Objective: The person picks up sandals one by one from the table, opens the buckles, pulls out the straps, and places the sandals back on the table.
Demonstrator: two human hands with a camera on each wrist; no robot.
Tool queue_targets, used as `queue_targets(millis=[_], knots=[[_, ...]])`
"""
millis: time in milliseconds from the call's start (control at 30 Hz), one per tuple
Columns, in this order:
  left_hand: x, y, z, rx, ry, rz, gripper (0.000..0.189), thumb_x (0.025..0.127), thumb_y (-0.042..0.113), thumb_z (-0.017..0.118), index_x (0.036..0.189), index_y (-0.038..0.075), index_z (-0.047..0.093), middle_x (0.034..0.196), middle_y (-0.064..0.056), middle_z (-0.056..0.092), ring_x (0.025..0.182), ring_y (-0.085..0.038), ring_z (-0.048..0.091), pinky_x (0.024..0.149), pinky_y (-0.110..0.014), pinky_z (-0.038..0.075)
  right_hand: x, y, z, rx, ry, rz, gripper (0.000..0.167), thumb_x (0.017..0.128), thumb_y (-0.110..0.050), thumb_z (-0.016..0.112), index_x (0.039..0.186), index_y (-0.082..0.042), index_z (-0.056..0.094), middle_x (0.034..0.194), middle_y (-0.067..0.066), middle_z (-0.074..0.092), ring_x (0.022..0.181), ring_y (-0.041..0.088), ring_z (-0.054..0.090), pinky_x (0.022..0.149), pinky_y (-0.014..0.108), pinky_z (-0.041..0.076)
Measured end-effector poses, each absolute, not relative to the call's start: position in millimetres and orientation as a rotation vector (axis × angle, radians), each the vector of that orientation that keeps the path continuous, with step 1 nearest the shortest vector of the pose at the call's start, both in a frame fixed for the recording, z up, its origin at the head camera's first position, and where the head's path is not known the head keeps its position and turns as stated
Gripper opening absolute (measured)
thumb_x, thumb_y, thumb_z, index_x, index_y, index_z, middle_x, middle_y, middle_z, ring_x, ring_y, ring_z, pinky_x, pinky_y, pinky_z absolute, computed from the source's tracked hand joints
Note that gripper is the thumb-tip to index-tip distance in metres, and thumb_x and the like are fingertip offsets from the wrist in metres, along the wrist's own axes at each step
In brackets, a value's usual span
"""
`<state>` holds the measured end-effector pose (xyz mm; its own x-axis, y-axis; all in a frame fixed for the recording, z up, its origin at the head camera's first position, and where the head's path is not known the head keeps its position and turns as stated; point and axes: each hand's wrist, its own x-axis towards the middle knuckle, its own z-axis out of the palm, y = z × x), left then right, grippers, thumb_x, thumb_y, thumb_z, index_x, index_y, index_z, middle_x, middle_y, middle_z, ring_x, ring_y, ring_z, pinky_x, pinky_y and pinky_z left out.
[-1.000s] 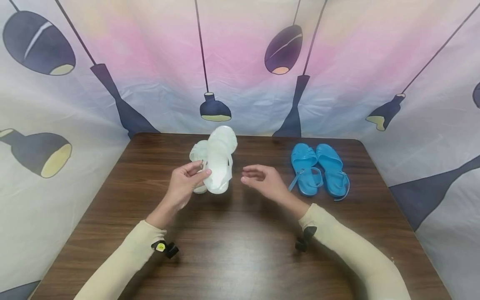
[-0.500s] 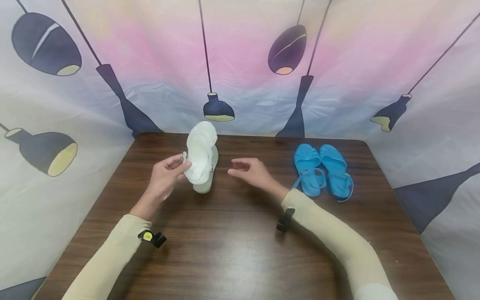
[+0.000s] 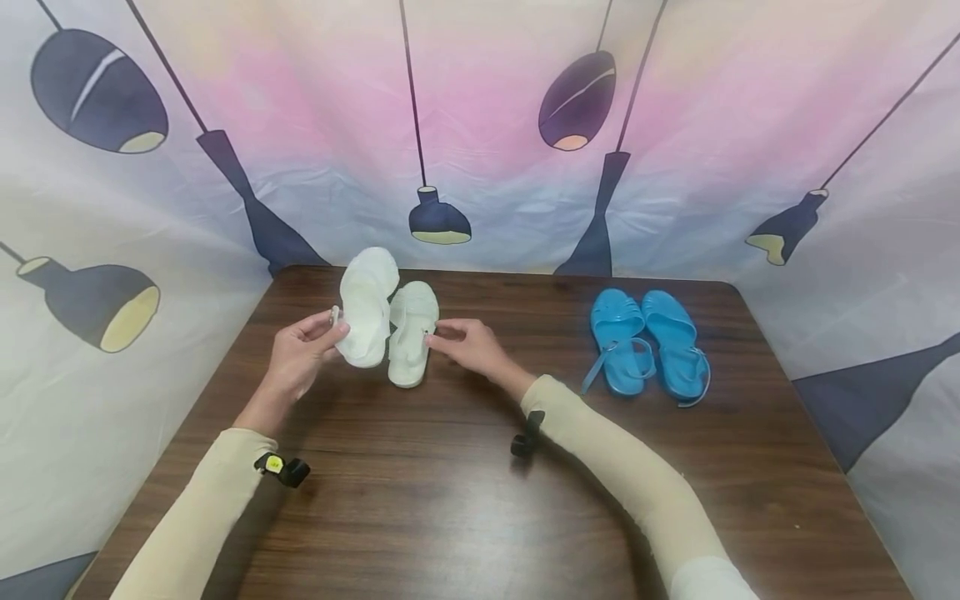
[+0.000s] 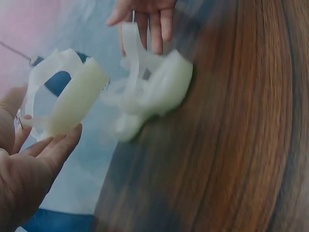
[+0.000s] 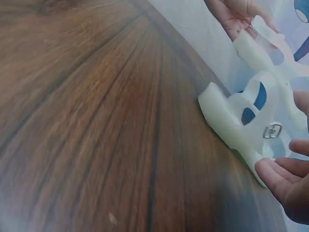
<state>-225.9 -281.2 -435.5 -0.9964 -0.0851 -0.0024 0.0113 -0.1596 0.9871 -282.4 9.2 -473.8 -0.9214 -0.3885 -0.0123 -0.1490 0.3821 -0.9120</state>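
Raised over the back left of the table, a white sandal (image 3: 365, 312) is pinched at its heel-side edge between the thumb and fingers of my left hand (image 3: 292, 358). A second white sandal (image 3: 409, 360) stands on the tabletop just right of it, sole down, toe toward the back. My right hand (image 3: 474, 346) is at that sandal's right side, fingertips right at its edge near the strap. In the right wrist view those fingers (image 5: 280, 176) are loosely bent beside the sandal, below its metal buckle (image 5: 273, 130). From the left wrist, the held sandal (image 4: 79, 99) shows edge-on.
A pair of blue sandals (image 3: 618, 312) stands side by side at the back right of the dark wooden table (image 3: 450, 500), straps loose. Behind the table's back edge hangs a curtain (image 3: 487, 100) printed with lamps.
My left hand has carried its white sandal leftward, uncovering the second one behind it. My right hand has moved left, up to the standing sandal's side. The blue sandals stay put.
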Motion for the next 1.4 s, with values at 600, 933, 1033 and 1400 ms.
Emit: queue_targets(millis=[600,933,1033,1400], knots=[[-229,-316,-470,0.129,-2.136,-2.296,0.026,0.093,0.010,0.076,0.118,0.012,0.070,0.103,0.011,0.074,0.096,-0.001,0.070,0.080,-0.024,0.059,-278,-9,-486,-0.391,2.299,-1.581,0.057,0.093,-0.051,0.071,0.137,-0.013,0.066,0.137,0.008,0.066,0.087,0.017,0.075,0.080,0.028,0.058],[-234,-324,-482,0.171,-2.159,-2.306,0.019,0.092,0.011,0.077,0.111,0.016,0.073,0.100,0.013,0.074,0.092,-0.001,0.071,0.078,-0.023,0.060,-276,-8,-483,-0.397,2.291,-1.571,0.057,0.095,-0.049,0.070,0.137,-0.011,0.065,0.137,0.008,0.065,0.093,0.020,0.075,0.081,0.029,0.059],[-237,-325,-484,0.182,-2.203,-2.276,0.020,0.093,0.014,0.077,0.112,0.017,0.072,0.099,0.015,0.073,0.092,0.000,0.070,0.078,-0.022,0.059,-275,-8,-482,-0.395,2.289,-1.569,0.057,0.095,-0.049,0.070,0.138,-0.012,0.065,0.138,0.008,0.065,0.094,0.020,0.074,0.081,0.029,0.059],[-245,-328,-483,0.210,-2.546,-1.967,0.069,0.099,0.032,0.070,0.147,-0.010,0.044,0.113,0.009,0.068,0.094,0.011,0.062,0.086,-0.014,0.053,-276,-7,-482,-0.397,2.280,-1.572,0.058,0.094,-0.050,0.071,0.137,-0.012,0.065,0.139,0.008,0.064,0.096,0.022,0.074,0.083,0.031,0.060]])
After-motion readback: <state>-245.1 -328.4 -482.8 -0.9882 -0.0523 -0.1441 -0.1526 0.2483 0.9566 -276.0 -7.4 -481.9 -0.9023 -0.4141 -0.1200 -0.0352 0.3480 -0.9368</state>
